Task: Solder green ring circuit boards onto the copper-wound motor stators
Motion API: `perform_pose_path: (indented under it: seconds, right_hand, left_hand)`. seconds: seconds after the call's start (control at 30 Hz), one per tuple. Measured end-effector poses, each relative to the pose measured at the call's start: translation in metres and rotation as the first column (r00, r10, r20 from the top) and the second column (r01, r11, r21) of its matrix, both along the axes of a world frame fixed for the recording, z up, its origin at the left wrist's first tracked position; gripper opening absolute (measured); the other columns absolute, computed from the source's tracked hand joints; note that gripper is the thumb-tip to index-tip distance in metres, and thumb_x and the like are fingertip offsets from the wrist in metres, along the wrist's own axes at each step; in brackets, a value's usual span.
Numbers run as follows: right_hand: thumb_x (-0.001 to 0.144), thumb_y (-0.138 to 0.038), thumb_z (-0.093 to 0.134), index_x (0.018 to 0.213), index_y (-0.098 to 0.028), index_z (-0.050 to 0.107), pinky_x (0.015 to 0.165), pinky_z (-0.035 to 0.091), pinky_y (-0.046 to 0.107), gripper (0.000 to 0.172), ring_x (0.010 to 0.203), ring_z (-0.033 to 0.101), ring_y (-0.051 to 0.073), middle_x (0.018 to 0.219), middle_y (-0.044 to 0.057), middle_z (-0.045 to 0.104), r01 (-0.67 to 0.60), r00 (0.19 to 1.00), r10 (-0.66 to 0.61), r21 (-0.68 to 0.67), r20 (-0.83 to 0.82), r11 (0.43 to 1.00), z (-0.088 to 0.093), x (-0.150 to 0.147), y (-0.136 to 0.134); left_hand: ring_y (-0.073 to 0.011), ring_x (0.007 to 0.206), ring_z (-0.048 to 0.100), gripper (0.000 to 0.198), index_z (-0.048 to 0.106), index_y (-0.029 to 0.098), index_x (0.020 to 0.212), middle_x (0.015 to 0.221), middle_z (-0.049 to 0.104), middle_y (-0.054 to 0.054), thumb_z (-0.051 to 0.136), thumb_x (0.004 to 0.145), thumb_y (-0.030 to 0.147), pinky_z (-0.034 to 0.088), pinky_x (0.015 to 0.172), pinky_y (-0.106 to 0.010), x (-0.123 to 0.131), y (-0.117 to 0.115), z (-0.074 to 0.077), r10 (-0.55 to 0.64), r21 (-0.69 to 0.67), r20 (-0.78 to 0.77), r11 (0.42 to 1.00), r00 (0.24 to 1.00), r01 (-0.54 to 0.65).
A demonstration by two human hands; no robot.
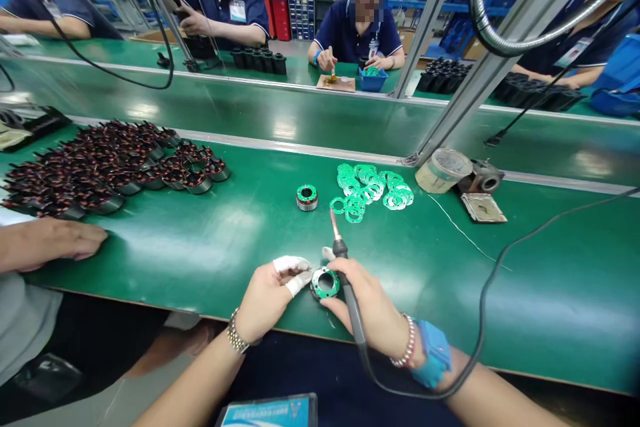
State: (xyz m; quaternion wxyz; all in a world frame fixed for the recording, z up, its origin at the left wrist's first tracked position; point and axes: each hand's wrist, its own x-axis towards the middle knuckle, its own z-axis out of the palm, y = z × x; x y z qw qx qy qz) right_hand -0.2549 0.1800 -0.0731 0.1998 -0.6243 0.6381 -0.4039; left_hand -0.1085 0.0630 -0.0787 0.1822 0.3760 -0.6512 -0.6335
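My right hand point(367, 300) has a soldering iron point(341, 255) in its grip, the copper-coloured tip pointing away from me. The thumb and fingers of this hand also rest against a motor stator point(327, 294) topped with a green ring-shaped circuit board. At the stator's left side, my left hand point(265, 297) is closed in a pinch, white finger cots on its fingertips. What lies right between those fingertips is partly hidden. Farther out stands a second stator point(307, 200) with a green ring on top. Loose green ring boards point(369, 192) lie spread to its right.
A large pile of wound stators point(100, 170) covers the left side of the green bench point(240, 240). Near it rests a co-worker's hand point(75, 238). At right are a round tub point(443, 171), a small tray point(483, 208) and the iron's cable point(483, 307). Co-workers sit beyond the metal frame.
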Motion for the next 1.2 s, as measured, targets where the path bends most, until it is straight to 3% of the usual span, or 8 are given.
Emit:
perform_pose_path:
  seconds: [0.13,0.37,0.53,0.8,0.9,0.97,1.07,1.2]
  right_hand:
    - [0.074,-0.015,0.062,0.115,-0.022,0.038,0.082,0.046,0.029,0.048,0.094,0.056,0.018,0.108,0.007,0.055,-0.120,0.993,0.121,-0.027,0.018,0.992,0.002,-0.011,0.001]
    - [0.079,-0.009,0.052,0.106,-0.019,0.047,0.072,0.046,0.029,0.029,0.083,0.050,0.017,0.087,0.005,0.054,-0.058,0.998,0.053,-0.181,-0.035,0.982,0.005,-0.006,-0.008]
    - [0.079,-0.009,0.052,0.101,-0.018,0.049,0.069,0.044,0.030,0.025,0.080,0.048,0.017,0.083,0.005,0.054,-0.048,0.998,0.040,-0.167,-0.050,0.985,0.008,-0.001,-0.006]
    - [0.076,-0.008,0.058,0.089,-0.021,0.052,0.068,0.044,0.026,0.019,0.073,0.054,0.014,0.083,0.002,0.057,0.142,0.986,-0.127,-0.155,0.104,0.978,0.015,-0.009,0.015]
    - [0.078,-0.007,0.054,0.087,-0.021,0.055,0.060,0.043,0.024,0.017,0.063,0.053,0.012,0.070,0.000,0.056,0.119,0.984,-0.097,-0.153,0.146,0.981,0.019,-0.013,0.023]
    - [0.079,-0.008,0.054,0.097,-0.021,0.056,0.057,0.043,0.025,0.023,0.060,0.053,0.012,0.064,-0.001,0.055,0.069,0.992,-0.050,-0.175,0.113,0.982,0.023,-0.016,0.027]
    - [0.077,-0.011,0.057,0.109,-0.017,0.057,0.060,0.044,0.028,0.032,0.065,0.054,0.015,0.071,0.004,0.059,-0.005,1.000,0.009,-0.206,0.018,0.979,0.027,-0.023,0.032]
    - [0.077,-0.007,0.054,0.097,-0.017,0.063,0.057,0.043,0.026,0.024,0.064,0.054,0.013,0.072,0.004,0.060,0.037,0.995,-0.022,-0.155,0.097,0.987,0.028,-0.028,0.036]
  left_hand:
    - [-0.0177,0.083,0.061,0.016,0.066,0.016,0.083,0.086,0.068,-0.004,0.061,0.074,0.028,0.047,0.078,-0.026,0.000,0.006,0.005,-0.082,-0.005,-0.007,0.997,0.997,0.082]
    - [-0.0135,0.070,0.055,0.013,0.064,0.015,0.078,0.075,0.063,-0.002,0.058,0.076,0.026,0.045,0.067,-0.022,-0.004,0.006,0.010,-0.129,-0.007,-0.022,0.992,0.991,0.128]
    - [-0.0098,0.059,0.050,0.014,0.059,0.014,0.075,0.066,0.056,0.001,0.056,0.077,0.028,0.043,0.060,-0.021,-0.003,0.004,0.006,-0.147,0.090,-0.036,0.985,0.988,0.150]
    - [-0.0085,0.053,0.052,0.020,0.051,0.013,0.070,0.062,0.051,0.003,0.052,0.080,0.031,0.042,0.059,-0.022,-0.002,-0.003,0.007,-0.240,0.206,-0.029,0.949,0.970,0.240]
    - [-0.0098,0.056,0.054,0.020,0.051,0.013,0.069,0.063,0.052,0.002,0.053,0.080,0.030,0.044,0.061,-0.024,-0.001,-0.004,0.004,-0.249,0.234,-0.040,0.939,0.968,0.251]
    - [-0.0101,0.057,0.054,0.019,0.051,0.014,0.070,0.063,0.053,0.002,0.053,0.080,0.030,0.044,0.062,-0.024,0.000,-0.004,0.002,-0.245,0.243,-0.045,0.938,0.969,0.248]
    - [-0.0103,0.058,0.054,0.019,0.051,0.014,0.070,0.063,0.053,0.002,0.052,0.081,0.030,0.044,0.064,-0.025,0.000,-0.004,0.001,-0.242,0.233,-0.040,0.941,0.970,0.244]
    - [-0.0108,0.059,0.055,0.021,0.051,0.014,0.070,0.062,0.053,0.001,0.050,0.082,0.031,0.043,0.065,-0.025,0.000,-0.004,0.000,-0.259,0.223,-0.031,0.940,0.965,0.259]
